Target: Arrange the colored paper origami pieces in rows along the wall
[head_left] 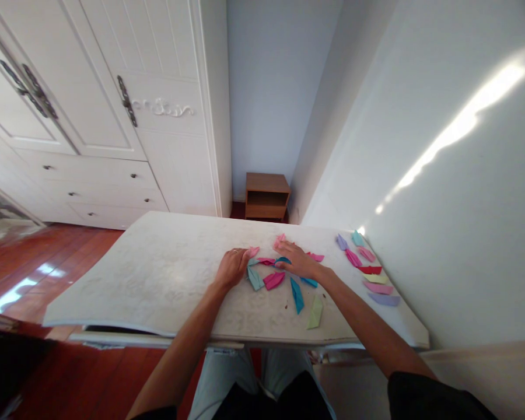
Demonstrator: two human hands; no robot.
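Observation:
Several folded paper pieces lie in a loose cluster on the white table (166,274) in front of me. My left hand (233,267) rests at the cluster's left side, fingers bent together on a pink folded paper piece (254,251). Just below those fingers is a grey-green folded piece (256,278), beside a magenta piece (274,281). My right hand (300,261) lies low over the cluster with its fingers apart. Its fingertips reach a light pink piece (279,239), and its thumb is by a blue piece (283,260), partly covered.
Nearer me lie a blue piece (296,296) and a pale green piece (315,312). More folded pieces, including a red one (370,270), line the table's right side along the wall (464,204). Beyond stand a brown nightstand (268,182) and a white wardrobe (179,157).

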